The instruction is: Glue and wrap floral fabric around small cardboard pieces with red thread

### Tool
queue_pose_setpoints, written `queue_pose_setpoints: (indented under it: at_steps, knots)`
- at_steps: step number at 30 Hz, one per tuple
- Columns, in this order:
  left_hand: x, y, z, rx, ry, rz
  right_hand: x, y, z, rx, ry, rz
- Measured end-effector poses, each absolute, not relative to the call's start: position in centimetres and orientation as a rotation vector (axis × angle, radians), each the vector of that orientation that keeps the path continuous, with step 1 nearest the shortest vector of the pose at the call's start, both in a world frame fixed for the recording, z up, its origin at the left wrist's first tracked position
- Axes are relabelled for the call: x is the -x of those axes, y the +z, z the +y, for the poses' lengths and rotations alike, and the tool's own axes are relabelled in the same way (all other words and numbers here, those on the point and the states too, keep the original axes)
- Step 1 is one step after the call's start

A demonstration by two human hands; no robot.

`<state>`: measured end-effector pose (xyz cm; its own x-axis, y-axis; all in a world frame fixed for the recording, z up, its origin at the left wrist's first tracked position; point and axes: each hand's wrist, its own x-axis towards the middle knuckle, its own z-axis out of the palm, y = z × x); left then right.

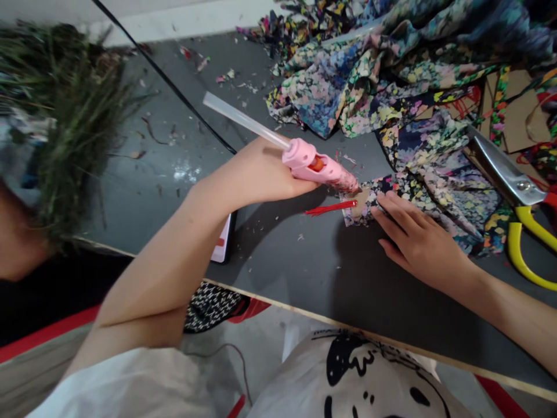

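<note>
My left hand (265,174) is closed round a pink glue gun (319,167) with a clear glue stick (243,121) poking out of its back. Its nozzle touches a small piece of floral fabric on cardboard (363,204) lying on the grey table (278,261). My right hand (413,238) lies flat on that piece, fingers stretched out, pressing it down. A thin red strip (331,208) lies just left of the piece, under the gun.
A heap of floral fabric (391,75) fills the back right. Large scissors with yellow handles (520,200) lie at the right. A black cable (165,75) crosses the table. Dried grass (69,116) sits at the left. A phone (224,241) lies under my left forearm.
</note>
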<state>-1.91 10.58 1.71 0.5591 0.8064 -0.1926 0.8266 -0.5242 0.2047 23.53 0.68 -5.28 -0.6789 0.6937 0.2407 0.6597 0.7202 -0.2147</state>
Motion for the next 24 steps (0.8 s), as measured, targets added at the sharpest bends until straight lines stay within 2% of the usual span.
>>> queue_pose_setpoints:
  at_steps: [5, 13, 24]
  knots:
    - [1.4, 2.1, 10.6, -2.572, -0.224, 1.407, -23.5, -5.3, 0.7, 1.056, 0.170, -2.624]
    - [0.0, 2.1, 11.0, -2.604, -0.110, 1.351, -23.5, -5.2, 0.7, 1.051, 0.165, -2.616]
    - [1.7, 1.8, 10.9, -2.557, -0.173, 1.342, -23.5, -5.2, 0.7, 1.051, 0.172, -2.625]
